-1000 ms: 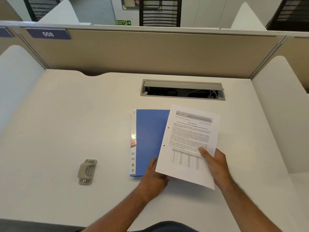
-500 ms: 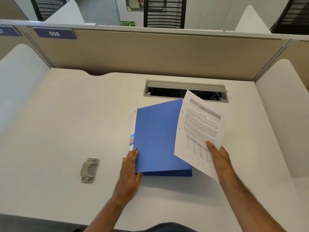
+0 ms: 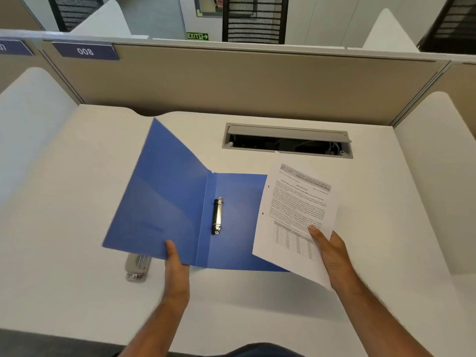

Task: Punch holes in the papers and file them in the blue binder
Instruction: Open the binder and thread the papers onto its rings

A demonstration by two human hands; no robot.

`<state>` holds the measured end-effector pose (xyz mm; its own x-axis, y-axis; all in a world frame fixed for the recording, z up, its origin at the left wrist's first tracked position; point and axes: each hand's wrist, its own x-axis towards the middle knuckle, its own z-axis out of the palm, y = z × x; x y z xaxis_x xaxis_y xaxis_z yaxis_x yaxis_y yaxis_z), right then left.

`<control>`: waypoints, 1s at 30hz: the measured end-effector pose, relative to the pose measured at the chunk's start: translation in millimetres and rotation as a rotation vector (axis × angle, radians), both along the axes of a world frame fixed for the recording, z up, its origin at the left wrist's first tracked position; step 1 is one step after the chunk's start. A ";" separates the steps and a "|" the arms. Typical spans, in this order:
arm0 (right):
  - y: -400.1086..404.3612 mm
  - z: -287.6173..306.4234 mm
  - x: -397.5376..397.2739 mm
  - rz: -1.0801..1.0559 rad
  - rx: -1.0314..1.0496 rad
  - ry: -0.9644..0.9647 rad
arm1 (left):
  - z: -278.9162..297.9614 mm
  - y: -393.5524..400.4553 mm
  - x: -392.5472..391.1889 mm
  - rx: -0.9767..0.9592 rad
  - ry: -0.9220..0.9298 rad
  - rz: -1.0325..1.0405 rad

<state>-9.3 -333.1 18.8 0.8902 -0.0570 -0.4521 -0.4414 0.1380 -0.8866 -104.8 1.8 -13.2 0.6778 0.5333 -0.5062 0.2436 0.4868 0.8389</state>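
Observation:
The blue binder (image 3: pixel 231 222) lies open in the middle of the white desk, its metal ring clip (image 3: pixel 217 215) showing along the spine. My left hand (image 3: pixel 175 264) grips the near edge of the front cover (image 3: pixel 159 202), which is swung out to the left and still raised off the desk. My right hand (image 3: pixel 331 256) holds the printed papers (image 3: pixel 296 217) by their lower right corner, tilted above the binder's right side. Two punched holes show along the papers' left edge.
A grey hole punch (image 3: pixel 136 266) sits on the desk, partly hidden under the raised cover. A grey cable hatch (image 3: pixel 287 141) is set into the desk behind the binder. Beige partition panels and white side dividers enclose the desk.
My left hand has swung the binder's front cover open to the left, exposing the ring clip. The cover now overhangs the hole punch. The papers stay in my right hand, shifted slightly right.

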 end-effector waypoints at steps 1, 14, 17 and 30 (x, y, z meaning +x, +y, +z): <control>1.3 -1.2 -1.5 0.004 -0.003 0.004 | 2.5 1.2 1.8 -0.056 -0.002 0.044; 18.7 -23.5 -5.7 0.051 -0.113 -0.016 | -3.6 2.2 5.3 -0.393 0.012 0.099; 17.3 -28.6 -3.0 0.074 -0.122 -0.017 | -5.7 2.7 -1.4 -0.372 0.007 0.032; 7.9 -48.2 -1.0 0.082 -0.181 0.011 | 18.1 -3.7 -52.5 0.370 0.328 -0.359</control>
<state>-10.3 -325.2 -29.4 0.8904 -0.0656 -0.4504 -0.4541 -0.0604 -0.8889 -157.4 -1.8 4.9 0.6877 0.4808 -0.5439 0.6129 0.0171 0.7900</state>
